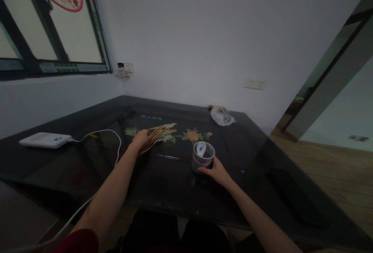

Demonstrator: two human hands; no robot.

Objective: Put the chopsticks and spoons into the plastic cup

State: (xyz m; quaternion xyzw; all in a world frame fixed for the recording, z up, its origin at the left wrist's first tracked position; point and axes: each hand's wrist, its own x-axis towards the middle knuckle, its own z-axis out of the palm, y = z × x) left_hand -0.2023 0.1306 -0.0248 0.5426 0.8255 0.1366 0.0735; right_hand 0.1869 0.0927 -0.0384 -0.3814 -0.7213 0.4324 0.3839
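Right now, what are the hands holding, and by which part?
The left hand holds wooden chopsticks, the exact grip point unclear; the right hand holds a clear cup by its side.

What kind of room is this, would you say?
Probably a dining spot in a home: there's a dark table with a flower design, a bundle of what look like chopsticks, and a white spoon standing in a cup.

No readable text, blurred pale characters (pixel 151 117) on dark tabletop (pixel 175 181), illegible green print (pixel 67 65) on window frame (pixel 30 64)
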